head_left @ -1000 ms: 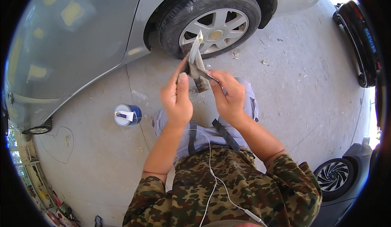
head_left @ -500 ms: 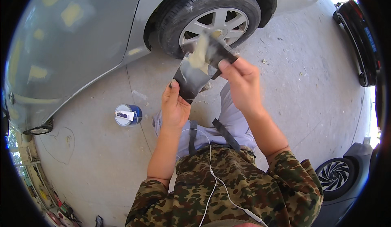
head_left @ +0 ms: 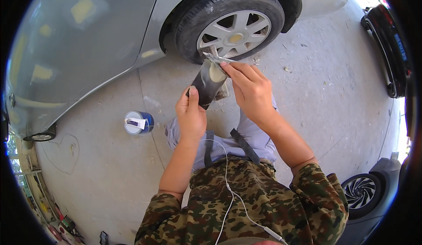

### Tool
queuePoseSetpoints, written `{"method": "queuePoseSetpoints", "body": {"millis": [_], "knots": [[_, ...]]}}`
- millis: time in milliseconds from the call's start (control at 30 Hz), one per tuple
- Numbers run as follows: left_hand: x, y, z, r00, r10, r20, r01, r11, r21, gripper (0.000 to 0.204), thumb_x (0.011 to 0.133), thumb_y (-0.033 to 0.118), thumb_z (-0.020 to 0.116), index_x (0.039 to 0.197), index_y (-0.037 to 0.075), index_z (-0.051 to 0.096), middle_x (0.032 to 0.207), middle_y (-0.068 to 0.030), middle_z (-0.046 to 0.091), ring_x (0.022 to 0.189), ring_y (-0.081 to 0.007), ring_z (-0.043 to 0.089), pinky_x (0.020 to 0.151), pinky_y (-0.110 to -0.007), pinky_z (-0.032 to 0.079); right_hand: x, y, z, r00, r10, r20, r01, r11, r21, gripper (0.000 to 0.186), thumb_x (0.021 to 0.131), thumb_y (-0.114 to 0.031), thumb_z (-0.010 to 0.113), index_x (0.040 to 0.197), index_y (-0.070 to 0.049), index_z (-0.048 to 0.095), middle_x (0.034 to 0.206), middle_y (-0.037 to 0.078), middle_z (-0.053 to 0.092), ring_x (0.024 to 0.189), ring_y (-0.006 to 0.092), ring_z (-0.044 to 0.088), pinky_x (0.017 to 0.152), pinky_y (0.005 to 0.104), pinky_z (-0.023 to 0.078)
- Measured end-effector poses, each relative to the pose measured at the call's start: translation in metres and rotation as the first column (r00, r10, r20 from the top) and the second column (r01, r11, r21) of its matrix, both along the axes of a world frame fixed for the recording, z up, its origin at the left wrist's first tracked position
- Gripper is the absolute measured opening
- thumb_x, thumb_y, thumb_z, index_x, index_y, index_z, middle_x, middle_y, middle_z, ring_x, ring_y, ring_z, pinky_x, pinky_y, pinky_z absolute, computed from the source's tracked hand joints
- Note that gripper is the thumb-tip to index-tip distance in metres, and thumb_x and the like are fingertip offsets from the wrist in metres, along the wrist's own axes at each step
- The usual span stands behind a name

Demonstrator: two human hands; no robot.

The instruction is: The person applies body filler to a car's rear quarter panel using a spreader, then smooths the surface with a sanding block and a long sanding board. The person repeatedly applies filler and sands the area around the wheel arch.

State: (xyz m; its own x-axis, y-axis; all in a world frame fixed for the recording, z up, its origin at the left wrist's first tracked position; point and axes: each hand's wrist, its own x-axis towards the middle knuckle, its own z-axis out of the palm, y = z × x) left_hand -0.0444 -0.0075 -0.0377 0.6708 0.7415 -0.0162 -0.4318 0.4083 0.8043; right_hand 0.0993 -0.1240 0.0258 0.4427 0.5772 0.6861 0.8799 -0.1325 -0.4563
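Observation:
My left hand (head_left: 192,115) grips a dark flat putty spreader (head_left: 204,91) by its lower end, thumb on top. Pale yellow putty (head_left: 216,73) lies on the spreader's upper part. Closed around a second putty scraper (head_left: 214,58), my right hand (head_left: 252,91) holds it nearly edge-on at the top of the first one; the scraper's lower part is hidden by my fingers. Both tools are in front of a car wheel (head_left: 235,36). Behind them, a thin flat piece (head_left: 223,91) shows partly; I cannot make out what it is.
To the left stands a silver car door (head_left: 110,38) with several yellow filler patches. A blue can (head_left: 147,121) with a white tube (head_left: 135,123) on its lid sits on the concrete floor (head_left: 110,166). A black car (head_left: 387,47) and a grey car's wheel (head_left: 362,192) are at right.
My right hand has moved slightly left and down, turning its scraper from face-on to nearly edge-on. The putty now sits in a rounded patch near the left spreader's upper edge.

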Motion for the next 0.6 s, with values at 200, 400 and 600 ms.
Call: {"method": "queuePoseSetpoints", "body": {"millis": [200, 400, 600], "knots": [[0.000, -0.012, 0.011, 0.954, 0.119, -0.275, -0.033, 0.954, 0.298, 0.044, 0.119, 0.027, 0.057, 0.145, -0.008, 0.064, 0.123, -0.0073, 0.075, 0.109, -0.0095, 0.066, 0.098, -0.025, 0.052, 0.000, 0.001, -0.006, 0.992, 0.045, -0.122, -0.040, 0.998, 0.043, 0.040, 0.087, 0.008, 0.071, 0.124, -0.005, 0.080, 0.115, 0.010, 0.078, 0.095, 0.0318, 0.075, 0.079, 0.0405, 0.062], [0.010, -0.013, 0.017, 0.952, 0.169, -0.255, -0.084, 0.946, 0.312, 0.045, 0.119, 0.028, 0.058, 0.148, -0.006, 0.064, 0.110, -0.0003, 0.073, 0.084, -0.0007, 0.055, 0.068, -0.018, 0.041, -0.011, -0.014, -0.008, 0.951, 0.130, -0.280, -0.129, 0.991, 0.023, 0.041, 0.090, 0.011, 0.070, 0.127, -0.003, 0.080, 0.114, 0.012, 0.078, 0.092, 0.0312, 0.074, 0.079, 0.0390, 0.061], [0.024, -0.004, 0.038, 0.951, 0.218, -0.221, -0.110, 0.903, 0.415, 0.040, 0.118, 0.026, 0.060, 0.144, -0.004, 0.068, 0.116, -0.0008, 0.073, 0.094, -0.0016, 0.059, 0.081, -0.019, 0.046, -0.016, -0.013, -0.032, 0.798, 0.182, -0.574, -0.122, 0.982, 0.142, 0.036, 0.100, 0.007, 0.065, 0.133, -0.002, 0.078, 0.115, 0.011, 0.079, 0.090, 0.0193, 0.072, 0.081, 0.0332, 0.058]]}}
